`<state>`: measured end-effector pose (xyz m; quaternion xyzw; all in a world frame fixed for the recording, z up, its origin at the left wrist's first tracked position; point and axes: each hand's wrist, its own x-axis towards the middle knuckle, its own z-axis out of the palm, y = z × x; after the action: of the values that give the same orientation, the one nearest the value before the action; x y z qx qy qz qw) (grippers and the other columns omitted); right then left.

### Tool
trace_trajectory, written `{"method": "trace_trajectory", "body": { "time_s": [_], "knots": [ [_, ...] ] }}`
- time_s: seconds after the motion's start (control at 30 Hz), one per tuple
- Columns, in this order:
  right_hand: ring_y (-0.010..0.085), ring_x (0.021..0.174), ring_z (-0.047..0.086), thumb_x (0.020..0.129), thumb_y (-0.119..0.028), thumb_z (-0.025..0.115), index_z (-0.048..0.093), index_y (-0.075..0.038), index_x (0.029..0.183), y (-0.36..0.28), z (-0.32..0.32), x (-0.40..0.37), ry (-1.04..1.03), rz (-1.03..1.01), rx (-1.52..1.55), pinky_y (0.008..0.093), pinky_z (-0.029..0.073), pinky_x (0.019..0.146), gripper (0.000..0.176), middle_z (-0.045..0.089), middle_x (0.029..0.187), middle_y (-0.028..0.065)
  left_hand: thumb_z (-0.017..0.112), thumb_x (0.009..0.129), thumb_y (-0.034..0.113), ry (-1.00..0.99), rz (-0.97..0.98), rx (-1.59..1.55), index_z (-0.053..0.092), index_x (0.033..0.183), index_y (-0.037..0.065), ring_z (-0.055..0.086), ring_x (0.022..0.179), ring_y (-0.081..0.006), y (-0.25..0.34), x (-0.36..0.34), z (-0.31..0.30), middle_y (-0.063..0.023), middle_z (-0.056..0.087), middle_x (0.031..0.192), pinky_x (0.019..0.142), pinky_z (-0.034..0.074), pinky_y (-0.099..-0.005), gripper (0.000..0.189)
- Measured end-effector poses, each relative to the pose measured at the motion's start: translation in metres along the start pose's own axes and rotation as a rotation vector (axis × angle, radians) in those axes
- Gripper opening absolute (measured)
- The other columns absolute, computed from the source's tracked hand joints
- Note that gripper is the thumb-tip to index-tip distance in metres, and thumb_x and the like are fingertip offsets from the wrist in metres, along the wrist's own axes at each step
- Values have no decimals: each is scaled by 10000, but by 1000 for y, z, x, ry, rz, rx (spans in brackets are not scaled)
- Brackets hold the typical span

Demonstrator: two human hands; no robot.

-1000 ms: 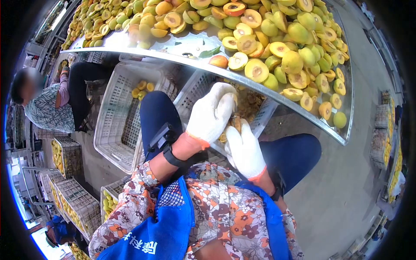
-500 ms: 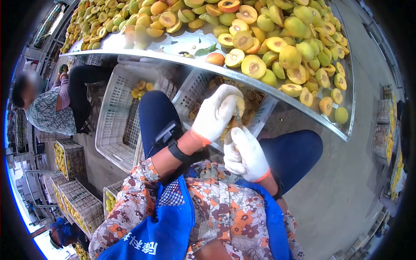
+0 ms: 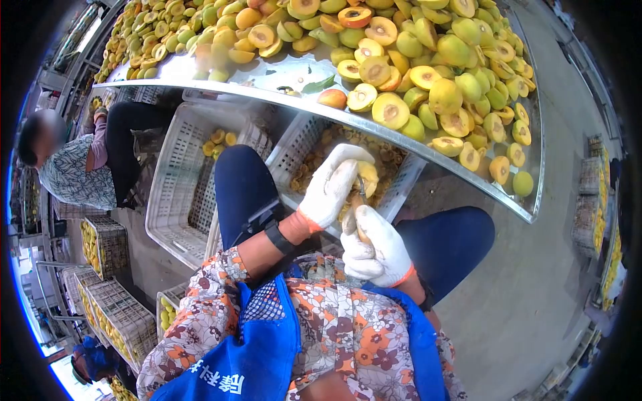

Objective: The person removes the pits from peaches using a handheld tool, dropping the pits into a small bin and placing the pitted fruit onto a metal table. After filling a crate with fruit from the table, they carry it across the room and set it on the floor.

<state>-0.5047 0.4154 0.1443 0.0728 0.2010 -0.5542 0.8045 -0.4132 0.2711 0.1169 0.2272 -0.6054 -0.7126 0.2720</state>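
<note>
My left hand (image 3: 332, 187), in a white glove, is closed around a yellow peach half (image 3: 367, 177). In my right hand (image 3: 380, 248), also gloved, is a pitting knife with a wooden handle (image 3: 362, 230). Its thin metal end (image 3: 362, 187) touches the cut side of the fruit; the exact tip is hard to make out. Both hands are between my knees, over a white crate (image 3: 294, 144) with scraps and pits (image 3: 388, 157) in it.
Ahead is a metal-edged table (image 3: 267, 99) heaped with halved peaches (image 3: 390, 111). To the left stands a white crate (image 3: 160, 200) with a few peach halves. A co-worker (image 3: 80, 167) sits at the far left, near stacked crates of fruit (image 3: 117, 317).
My left hand has tilted the peach half so more of it shows. The knife handle is more visible in my right hand, which has shifted slightly down. The view moved a little.
</note>
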Motion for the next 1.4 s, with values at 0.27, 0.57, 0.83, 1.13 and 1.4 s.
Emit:
{"method": "trace_trajectory", "body": {
  "time_s": [0.27, 0.57, 0.83, 1.13, 1.4],
  "knots": [
    [59, 369, 289, 1084, -479, 402, 621, -164, 1059, 3, -6, 10, -102, 50, 234, 238, 217, 371, 385, 372, 603, -61, 464, 1060, 316, -379, -96, -65, 634, 1105, 22, 589, 948, -118, -20, 33, -25, -47, 636, 1006, 874, 487, -280, 343],
    [40, 367, 283, 1089, -454, 403, 606, -143, 1087, -2, -1, 16, -291, 81, 162, 231, 228, 377, 371, 375, 603, -62, 497, 1041, 389, -376, 7, -239, 613, 1098, 19, 647, 877, -182, -7, 35, -29, -129, 676, 992, 802, 530, -316, 391],
    [48, 368, 280, 1089, -420, 424, 594, -112, 1077, -6, 3, 21, -254, 84, 77, 224, 228, 369, 352, 386, 607, -55, 421, 1061, 512, -1, -42, -358, 593, 1126, 36, 645, 785, -187, 5, 7, -13, -154, 692, 933, 713, 527, -305, 510],
    [61, 383, 288, 1079, -325, 499, 574, -113, 1026, -7, -8, 10, -22, -117, -70, 233, 223, 371, 231, 416, 627, -30, 575, 1011, 437, 705, -7, 389, 667, 1150, 88, 699, 752, -236, 47, -13, -170, -119, 711, 950, 594, 543, -316, 386],
    [70, 408, 348, 1059, -302, 540, 492, -138, 1060, 5, -15, 19, 274, -166, -329, 226, 262, 382, 171, 451, 651, -9, 739, 858, 264, 315, 244, 1097, 698, 1217, 132, 653, 1018, -314, 63, 60, -83, -125, 722, 1033, 895, 525, -398, 385]
  ]
}}
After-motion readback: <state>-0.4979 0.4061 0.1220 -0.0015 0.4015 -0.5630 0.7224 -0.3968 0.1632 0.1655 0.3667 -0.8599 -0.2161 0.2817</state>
